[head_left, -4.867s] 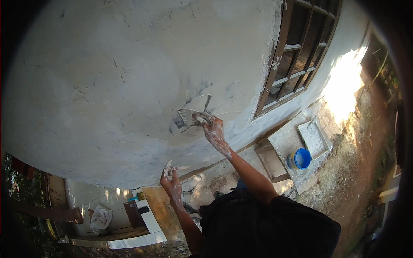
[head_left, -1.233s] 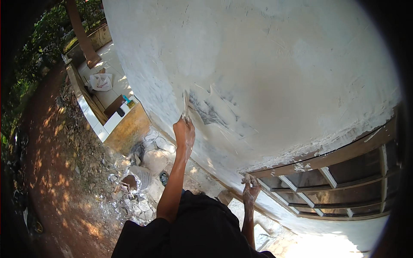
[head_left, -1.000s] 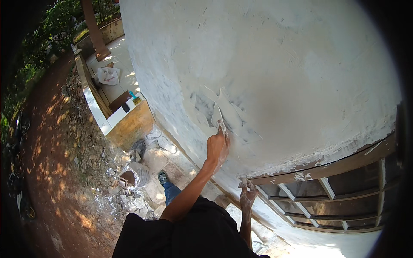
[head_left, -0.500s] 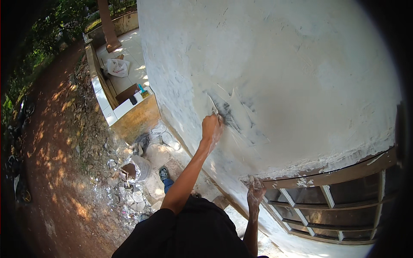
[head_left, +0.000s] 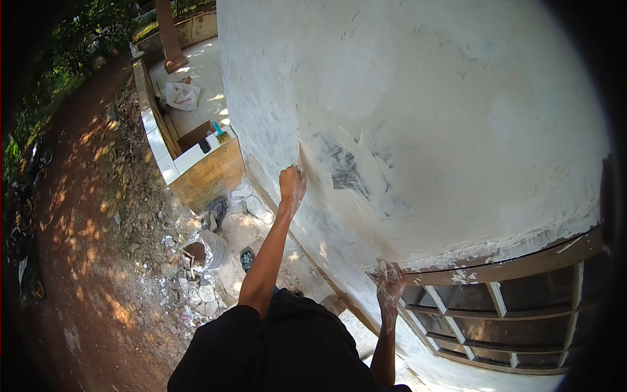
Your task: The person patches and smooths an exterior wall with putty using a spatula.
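Both hands engaged: left hand (head_left: 292, 185) gripping a trowel (head_left: 298, 157) against the plastered wall (head_left: 424, 98); right hand (head_left: 390, 285) on the window frame (head_left: 522, 264), grip unclear. Keep blade shallow, pressure even.

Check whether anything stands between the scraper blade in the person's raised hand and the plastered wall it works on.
Nothing visible does. The left hand presses a thin scraper blade straight against the white wall, beside a grey scraped patch. The right hand rests on the window frame, well clear.
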Tool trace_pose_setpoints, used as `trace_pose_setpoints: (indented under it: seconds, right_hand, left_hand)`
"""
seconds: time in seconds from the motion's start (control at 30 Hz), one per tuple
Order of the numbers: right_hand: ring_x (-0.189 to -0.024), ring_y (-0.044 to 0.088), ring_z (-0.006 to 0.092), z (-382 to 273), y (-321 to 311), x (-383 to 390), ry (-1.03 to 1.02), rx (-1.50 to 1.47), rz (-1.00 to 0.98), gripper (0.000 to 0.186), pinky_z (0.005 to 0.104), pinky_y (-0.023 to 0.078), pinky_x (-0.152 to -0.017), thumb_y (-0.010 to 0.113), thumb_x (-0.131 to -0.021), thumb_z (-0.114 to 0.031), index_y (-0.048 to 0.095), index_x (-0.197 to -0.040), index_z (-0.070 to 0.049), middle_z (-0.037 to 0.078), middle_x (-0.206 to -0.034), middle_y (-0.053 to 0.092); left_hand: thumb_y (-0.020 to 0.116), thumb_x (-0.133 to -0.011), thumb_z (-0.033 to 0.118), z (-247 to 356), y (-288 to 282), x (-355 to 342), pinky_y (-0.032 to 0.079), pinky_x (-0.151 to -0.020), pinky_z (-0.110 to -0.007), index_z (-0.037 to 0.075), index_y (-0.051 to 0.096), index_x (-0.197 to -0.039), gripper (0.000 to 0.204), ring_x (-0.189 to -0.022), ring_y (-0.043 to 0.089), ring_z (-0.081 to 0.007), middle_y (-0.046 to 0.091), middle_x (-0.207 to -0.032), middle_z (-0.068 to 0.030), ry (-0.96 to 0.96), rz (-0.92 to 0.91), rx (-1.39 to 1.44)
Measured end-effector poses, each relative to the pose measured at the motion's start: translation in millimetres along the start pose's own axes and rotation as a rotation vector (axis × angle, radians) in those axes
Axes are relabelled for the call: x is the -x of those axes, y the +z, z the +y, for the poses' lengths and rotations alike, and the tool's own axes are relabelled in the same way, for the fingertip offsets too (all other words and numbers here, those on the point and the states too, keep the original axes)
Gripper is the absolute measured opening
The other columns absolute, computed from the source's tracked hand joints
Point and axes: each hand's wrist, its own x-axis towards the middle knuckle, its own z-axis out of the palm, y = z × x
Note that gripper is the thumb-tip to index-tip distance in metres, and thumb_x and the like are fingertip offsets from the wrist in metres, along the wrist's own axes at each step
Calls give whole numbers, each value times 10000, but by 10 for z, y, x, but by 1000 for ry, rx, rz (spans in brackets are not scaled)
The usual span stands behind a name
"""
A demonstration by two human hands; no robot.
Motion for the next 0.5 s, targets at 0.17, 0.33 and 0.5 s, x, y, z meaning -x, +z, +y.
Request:
trace_pose_setpoints:
  seconds: [0.17,0.33,0.5]
  right_hand:
    - [-689,606,198,146,100,56,-58,2,4,151,313,479,-653,590,-886,-107,671,-944,7,130,-809,642]
    - [-716,604,299,104,73,27,-37,59,-6,147,392,477,-688,573,-857,-56,663,-972,-35,150,-833,639]
    - [-756,612,309,15,70,38,45,-37,-60,160,393,482,-706,585,-841,-39,658,-983,-25,150,-855,641]
  left_hand:
    - [547,-824,100,853,194,506,484,-588,-472,-65,600,-745,190,-619,595,-443,586,-659,-282,173,-190,13]
    - [546,-831,76,1026,-387,931,460,-561,-461,-79,595,-836,163,-597,592,-427,573,-628,-271,88,-148,241]
    - [540,-846,54,438,-476,223,454,-535,-444,-99,593,-805,167,-589,598,-421,579,-628,-275,-66,53,54]
